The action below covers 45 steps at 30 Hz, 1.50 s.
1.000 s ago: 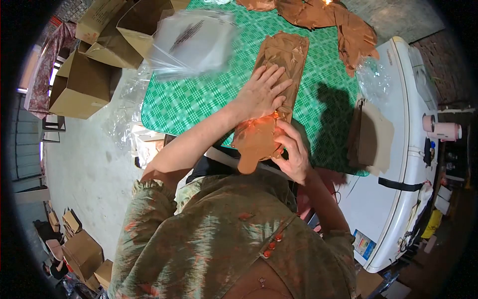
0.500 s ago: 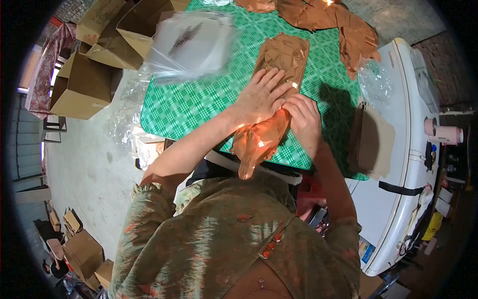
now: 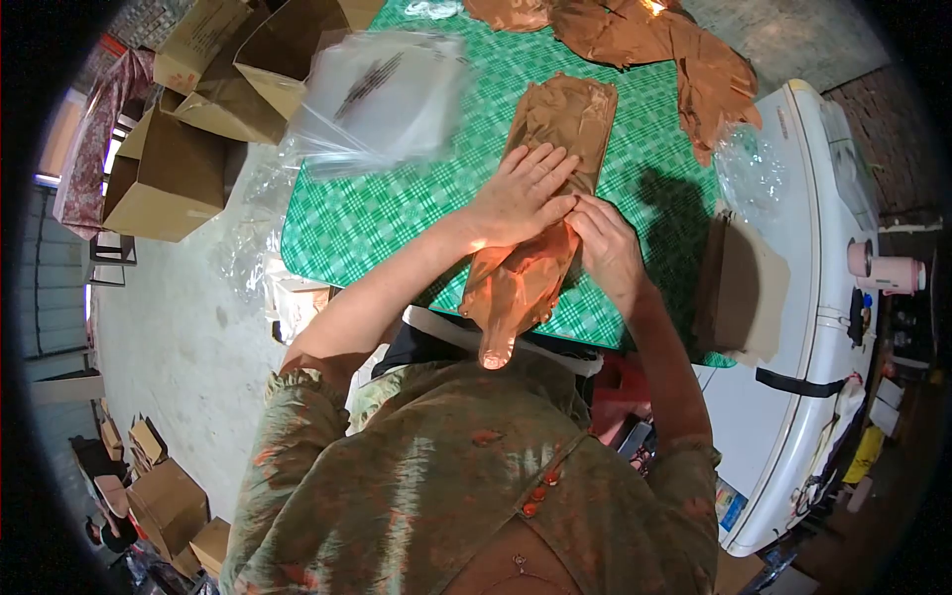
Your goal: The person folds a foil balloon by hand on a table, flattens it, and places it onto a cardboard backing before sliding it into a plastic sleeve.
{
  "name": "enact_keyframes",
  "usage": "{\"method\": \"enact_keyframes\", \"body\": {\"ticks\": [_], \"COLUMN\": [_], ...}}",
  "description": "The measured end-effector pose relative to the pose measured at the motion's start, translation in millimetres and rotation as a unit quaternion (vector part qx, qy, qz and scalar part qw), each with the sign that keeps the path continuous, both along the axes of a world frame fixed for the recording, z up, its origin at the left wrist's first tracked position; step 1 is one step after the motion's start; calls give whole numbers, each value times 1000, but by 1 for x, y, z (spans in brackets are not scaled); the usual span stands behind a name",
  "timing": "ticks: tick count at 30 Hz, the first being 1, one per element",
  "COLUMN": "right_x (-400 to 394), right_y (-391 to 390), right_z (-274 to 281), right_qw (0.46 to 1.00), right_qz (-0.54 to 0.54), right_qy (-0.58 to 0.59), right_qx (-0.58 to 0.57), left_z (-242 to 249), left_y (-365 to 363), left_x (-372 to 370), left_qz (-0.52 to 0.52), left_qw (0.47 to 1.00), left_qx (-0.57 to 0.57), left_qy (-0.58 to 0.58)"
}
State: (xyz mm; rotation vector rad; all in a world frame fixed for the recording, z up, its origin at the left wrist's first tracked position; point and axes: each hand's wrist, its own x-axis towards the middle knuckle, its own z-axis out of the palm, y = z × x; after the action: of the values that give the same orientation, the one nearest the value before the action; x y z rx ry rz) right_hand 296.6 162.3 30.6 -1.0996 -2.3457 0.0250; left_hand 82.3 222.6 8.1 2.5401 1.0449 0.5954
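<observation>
A long, flat piece of shiny copper-coloured film (image 3: pixel 516 283), which looks like a deflated foil balloon, lies folded on the green checked tablecloth (image 3: pixel 387 223). Its rounded, narrow end hangs over the near table edge. My left hand (image 3: pixel 521 198) rests flat across its middle, fingers stretched out and pressing down. At the right side of the film, my right hand (image 3: pixel 605 243) has its thumb and fingers closed on the edge, close to my left thumb. Wrinkled film shows beyond my left fingertips.
Clear plastic bags (image 3: pixel 387 104) lie stacked at the table's left. More copper film (image 3: pixel 635 35) is heaped at the far edge. Open cardboard boxes (image 3: pixel 169 183) stand to the left. A brown cardboard piece (image 3: pixel 754 288) and a white appliance (image 3: pixel 783 397) are on the right.
My right hand has moved slightly down along the film's edge, its fingers straighter than before. My left hand stays flat, and the near part of the film lies flatter.
</observation>
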Motion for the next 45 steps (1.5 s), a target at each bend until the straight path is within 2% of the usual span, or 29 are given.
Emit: {"method": "enact_keyframes", "body": {"ticks": [3,6,9,13,18,24,27,30,33,37,40,45], "right_x": [-1,-1,1,-1,-1,-4,-5,-8,-14,-15,-15,-15], "right_y": [-2,-2,-2,-2,0,-13,-31,-45,-51,-52,-53,-55], "right_z": [0,1,-1,2,-2,6,7,3,5,3,0,6], "right_qw": [1000,1000,1000,1000,1000,998,996,996,997,1000,999,999], "right_qz": [-9,-5,3,-3,-4,-1,1,7,-13,9,17,18], "right_qy": [-10,-11,-9,-2,15,45,66,71,64,-22,-39,-50], "right_qx": [-13,-12,-15,-25,-23,-47,-57,-50,-50,5,30,13], "left_z": [12,45,49,40,16,16,15,13,10,10,9,11], "left_y": [10,19,27,46,57,37,16,-2,-6,-7,-6,-7], "left_x": [-5,-15,-23,-34,-42,-49,-53,-59,-59,-58,-59,-61], "left_qz": [-25,-64,-73,-100,-147,-131,-131,-124,-117,-113,-122,-124], "left_qw": [995,977,974,993,978,985,982,987,987,986,983,978], "left_qx": [-93,-185,-182,-38,143,107,133,99,110,114,130,161], "left_qy": [-4,-81,-116,-45,40,44,9,34,33,32,37,46]}}
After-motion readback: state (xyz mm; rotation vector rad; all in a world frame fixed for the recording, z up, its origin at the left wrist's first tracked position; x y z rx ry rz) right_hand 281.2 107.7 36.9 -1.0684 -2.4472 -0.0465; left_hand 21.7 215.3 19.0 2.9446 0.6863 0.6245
